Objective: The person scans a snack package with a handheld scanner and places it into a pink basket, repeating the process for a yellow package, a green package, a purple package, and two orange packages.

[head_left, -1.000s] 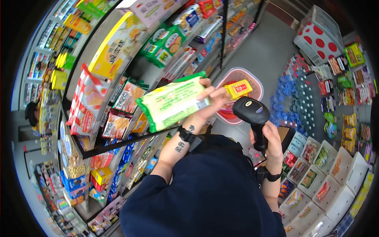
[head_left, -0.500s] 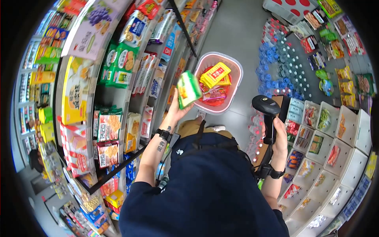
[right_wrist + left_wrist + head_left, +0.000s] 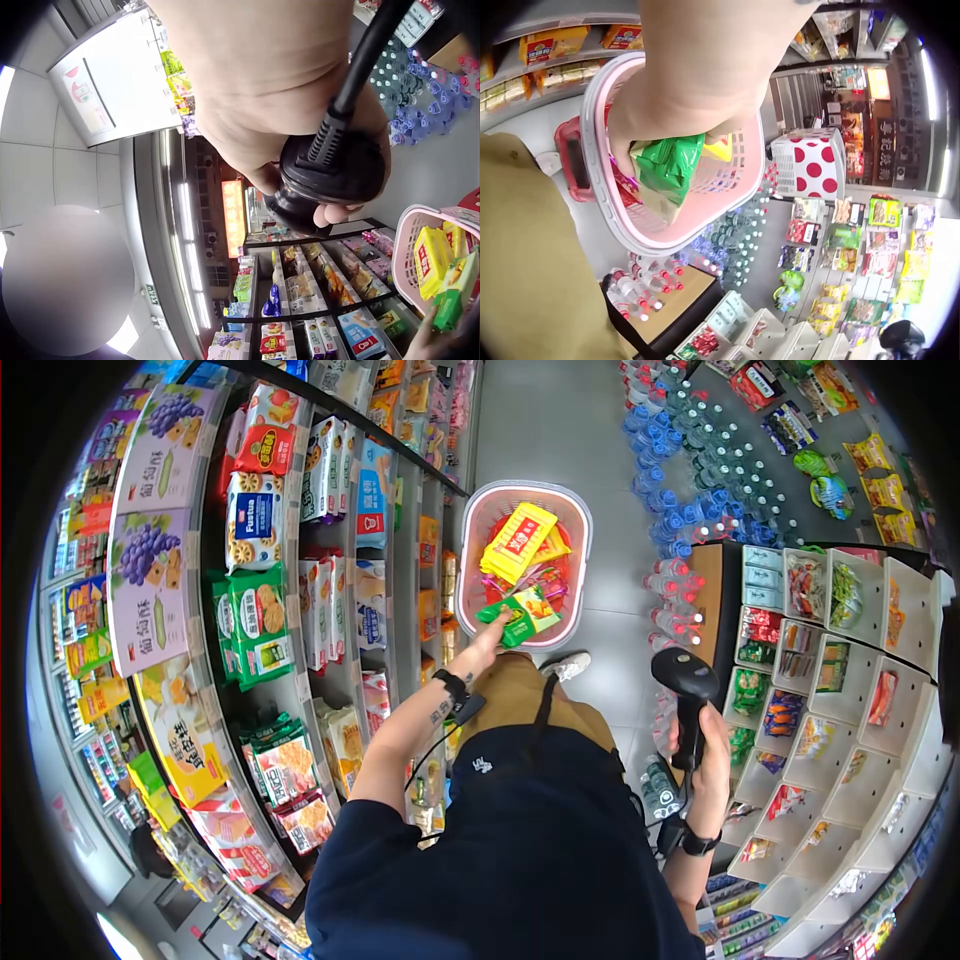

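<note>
My left hand (image 3: 482,650) grips a green snack packet (image 3: 524,617) by its near left end, inside the near side of a pink plastic basket (image 3: 526,488). In the left wrist view the shiny green packet (image 3: 671,166) hangs within the basket wall, and my fingers are partly hidden behind it. Yellow packets (image 3: 520,540) with red labels lie in the basket over red and pink packs. On the right, my right hand (image 3: 714,760) holds a black barcode scanner (image 3: 686,678) upright by its handle. Its cable (image 3: 367,64) runs from the handle's base past my wrist.
Shelves of biscuits and boxed snacks (image 3: 255,620) line the left. Bottles (image 3: 675,595) with red, blue and green caps stand right of the basket. White bins (image 3: 860,690) of small packaged goods rise at the right. A shoe (image 3: 568,666) shows on the grey floor near the basket.
My left hand has carried the green packet from beside the shelf, forward and down into the basket. The right hand keeps holding the scanner. The head view has turned rightward.
</note>
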Available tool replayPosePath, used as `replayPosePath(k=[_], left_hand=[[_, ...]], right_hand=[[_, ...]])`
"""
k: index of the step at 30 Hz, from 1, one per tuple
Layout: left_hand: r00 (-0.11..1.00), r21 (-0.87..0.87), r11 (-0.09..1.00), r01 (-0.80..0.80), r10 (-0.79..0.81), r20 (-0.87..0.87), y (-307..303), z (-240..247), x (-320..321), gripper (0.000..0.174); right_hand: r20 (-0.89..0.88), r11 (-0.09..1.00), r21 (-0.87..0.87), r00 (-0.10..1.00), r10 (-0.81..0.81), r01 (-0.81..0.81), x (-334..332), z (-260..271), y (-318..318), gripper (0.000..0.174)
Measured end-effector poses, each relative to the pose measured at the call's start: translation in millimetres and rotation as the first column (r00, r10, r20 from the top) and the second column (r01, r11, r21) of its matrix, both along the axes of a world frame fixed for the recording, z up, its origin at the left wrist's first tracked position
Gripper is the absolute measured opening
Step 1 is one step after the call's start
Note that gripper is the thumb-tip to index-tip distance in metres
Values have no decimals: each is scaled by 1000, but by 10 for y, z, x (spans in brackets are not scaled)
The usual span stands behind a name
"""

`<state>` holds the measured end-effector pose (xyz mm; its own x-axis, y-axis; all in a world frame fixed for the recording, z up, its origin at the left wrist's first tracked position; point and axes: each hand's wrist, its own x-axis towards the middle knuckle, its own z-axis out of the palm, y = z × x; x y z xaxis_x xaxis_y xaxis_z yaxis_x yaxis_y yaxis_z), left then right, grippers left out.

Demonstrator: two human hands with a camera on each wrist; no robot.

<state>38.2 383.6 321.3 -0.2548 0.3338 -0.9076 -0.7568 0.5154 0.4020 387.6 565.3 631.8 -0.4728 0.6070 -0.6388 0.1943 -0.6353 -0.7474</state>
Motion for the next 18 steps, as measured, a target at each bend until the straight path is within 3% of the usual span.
replayPosePath(k=[4,7,9,10,13,15,17,18], left_hand=[[997,-52,998,21,-17,69,266,-330,88,40],[999,-8,1000,20,-21,-51,467,-351,144,40],[999,-130,991,-36,32,-37,544,-517,87,41],[1000,-96,995,-31,31,0,516,-698,45,42],[992,-49,995,90,-94,-87,417,-1014,-58,40],[995,-72,994,81,-85,-57,312,-1205,-125,37],[998,-25,998,-55,55,7,258,-1238,-180,35],[997,-154,987,56,-64,-48,230,-1237,-242,36]], right_hand=[[0,996,-29,997,-80,80,34,-193,-138,57],[39,990,-73,992,-121,123,64,-378,-272,55],[74,980,-114,986,-153,160,59,-516,-345,54],[89,984,-102,987,-137,145,55,-562,-382,53],[113,981,-124,984,-136,150,21,-713,-478,52],[121,981,-131,984,-129,145,-17,-805,-522,52],[121,979,-150,985,-121,139,-53,-875,-546,52],[120,978,-156,985,-121,139,-73,-913,-561,52]])
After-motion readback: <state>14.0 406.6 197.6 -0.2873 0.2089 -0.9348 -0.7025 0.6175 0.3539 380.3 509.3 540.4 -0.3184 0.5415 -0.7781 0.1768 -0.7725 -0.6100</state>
